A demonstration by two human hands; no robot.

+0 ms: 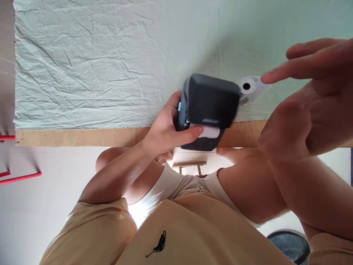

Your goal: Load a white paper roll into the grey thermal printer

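Observation:
A dark portable label printer (213, 97) is held up over the table's front edge by my left hand (165, 129). The left fingers wrap round its left side, and the thumb presses on a white paper strip (211, 131) that comes out under the black lid. The lid is slightly blurred. Just right of the printer lies a small white paper roll (250, 81) with a black core, its loose end spread on the cloth. My right hand (317, 88) hovers at the right with fingers stretched out, a fingertip appearing near the roll's paper; whether it touches cannot be told.
A wrinkled pale green cloth (91, 66) covers the table, whose bare wooden edge (82, 137) runs along the front. Below are my legs and a wooden stool rung (190, 164). Red bars (22, 177) stand at the left; a dark round object (289, 244) is at the lower right.

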